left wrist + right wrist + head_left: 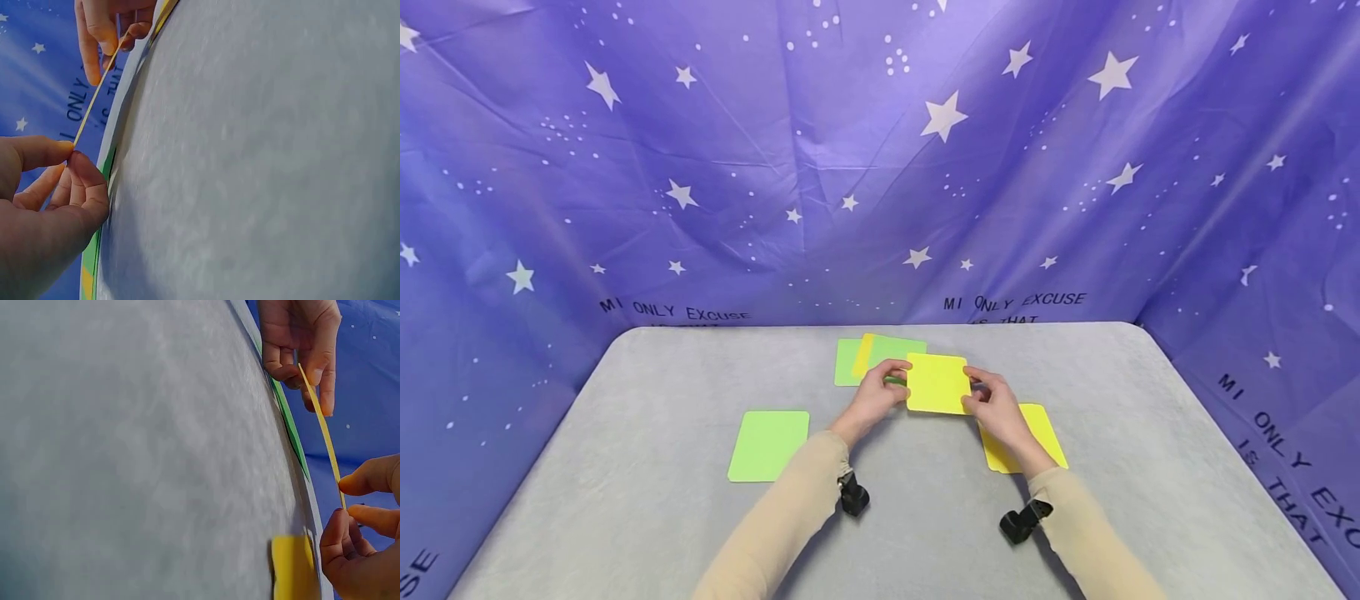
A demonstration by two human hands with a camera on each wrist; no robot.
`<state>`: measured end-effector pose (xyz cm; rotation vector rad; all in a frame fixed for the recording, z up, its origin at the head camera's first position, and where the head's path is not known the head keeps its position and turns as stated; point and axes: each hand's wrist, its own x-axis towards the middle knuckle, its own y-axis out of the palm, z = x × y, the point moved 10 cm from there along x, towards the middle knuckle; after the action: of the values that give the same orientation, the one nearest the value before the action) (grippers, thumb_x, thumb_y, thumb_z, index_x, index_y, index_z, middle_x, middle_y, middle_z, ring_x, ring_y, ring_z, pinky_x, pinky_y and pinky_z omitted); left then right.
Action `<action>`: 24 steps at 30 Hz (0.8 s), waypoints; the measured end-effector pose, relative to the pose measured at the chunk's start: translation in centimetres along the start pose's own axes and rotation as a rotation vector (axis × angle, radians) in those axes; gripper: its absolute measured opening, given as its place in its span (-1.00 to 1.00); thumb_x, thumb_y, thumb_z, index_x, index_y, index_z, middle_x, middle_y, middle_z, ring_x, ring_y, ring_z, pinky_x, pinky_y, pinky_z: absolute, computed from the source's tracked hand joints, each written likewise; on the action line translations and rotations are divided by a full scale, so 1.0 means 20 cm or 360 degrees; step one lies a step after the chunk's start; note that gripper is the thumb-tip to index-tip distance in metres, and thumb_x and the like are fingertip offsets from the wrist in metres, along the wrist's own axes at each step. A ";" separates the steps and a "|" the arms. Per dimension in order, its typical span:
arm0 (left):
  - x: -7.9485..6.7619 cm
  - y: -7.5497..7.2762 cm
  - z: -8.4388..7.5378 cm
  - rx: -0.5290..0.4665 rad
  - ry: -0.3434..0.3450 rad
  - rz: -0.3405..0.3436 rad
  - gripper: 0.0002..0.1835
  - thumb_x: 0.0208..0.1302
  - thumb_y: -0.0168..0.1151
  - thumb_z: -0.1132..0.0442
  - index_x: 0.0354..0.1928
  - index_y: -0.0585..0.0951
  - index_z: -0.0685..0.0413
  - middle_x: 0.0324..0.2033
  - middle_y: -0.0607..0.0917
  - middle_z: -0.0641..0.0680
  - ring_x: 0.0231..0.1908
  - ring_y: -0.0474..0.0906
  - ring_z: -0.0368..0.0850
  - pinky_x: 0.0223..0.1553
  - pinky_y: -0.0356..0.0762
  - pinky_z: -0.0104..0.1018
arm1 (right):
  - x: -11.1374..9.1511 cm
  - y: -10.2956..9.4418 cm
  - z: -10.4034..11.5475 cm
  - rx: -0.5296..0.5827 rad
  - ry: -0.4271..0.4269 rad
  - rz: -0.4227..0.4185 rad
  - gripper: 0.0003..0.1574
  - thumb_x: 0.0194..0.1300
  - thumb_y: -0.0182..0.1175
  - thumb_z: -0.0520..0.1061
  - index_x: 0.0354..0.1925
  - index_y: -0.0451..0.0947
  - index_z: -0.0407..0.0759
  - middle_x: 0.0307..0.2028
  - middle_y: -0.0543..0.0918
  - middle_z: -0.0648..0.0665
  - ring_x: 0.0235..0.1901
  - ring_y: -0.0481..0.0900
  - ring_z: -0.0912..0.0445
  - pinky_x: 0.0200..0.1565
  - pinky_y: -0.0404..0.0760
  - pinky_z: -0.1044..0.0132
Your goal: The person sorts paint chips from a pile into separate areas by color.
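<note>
Both hands hold up a yellow square card [938, 383] above the table, one at each side edge. The left hand [880, 392] pinches its left edge between thumb and fingers. At the opposite edge the right hand [996, 406] pinches it the same way. In the left wrist view the card [94, 106] appears edge-on as a thin strip, with the left hand [56, 194] at its lower end. From the right wrist the card [326, 434] also shows edge-on, the right hand [369, 531] at its lower end.
Behind the held card lie overlapping green cards [897, 347] with a yellow card [862, 356] between them. A single green card [767, 446] lies at the left. Another yellow card [1041, 433] lies partly under the right forearm. A purple star-patterned curtain [850, 150] surrounds the grey table [647, 400].
</note>
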<state>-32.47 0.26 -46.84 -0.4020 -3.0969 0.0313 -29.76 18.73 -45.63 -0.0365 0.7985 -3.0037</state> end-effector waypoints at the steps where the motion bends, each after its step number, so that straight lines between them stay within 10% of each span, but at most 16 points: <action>1: 0.00 0.01 0.00 -0.0001 0.0002 0.0005 -0.51 0.06 0.12 0.63 0.11 0.47 0.43 -0.18 0.51 0.21 -0.39 0.49 -0.19 -0.28 0.59 -0.25 | 0.00 -0.01 0.00 -0.0007 -0.0010 0.0004 -0.37 0.26 0.15 -0.37 0.30 0.33 -0.39 0.05 0.38 -0.34 -0.26 0.38 0.02 -0.41 0.35 0.41; 24: -0.05 0.28 0.00 -0.0104 -0.0001 0.0081 -0.53 0.05 0.18 0.64 0.08 0.52 0.37 -0.17 0.58 0.19 -0.36 0.56 -0.11 -0.25 0.62 -0.20 | -0.16 -0.25 -0.12 0.0065 -0.0099 0.0053 -0.36 0.29 0.19 -0.35 0.31 0.30 -0.41 0.07 0.40 -0.40 -0.26 0.40 0.07 -0.34 0.39 0.41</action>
<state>-30.11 5.46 -46.99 -0.4830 -3.0947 -0.0687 -26.67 24.35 -45.20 -0.1135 0.7249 -2.9705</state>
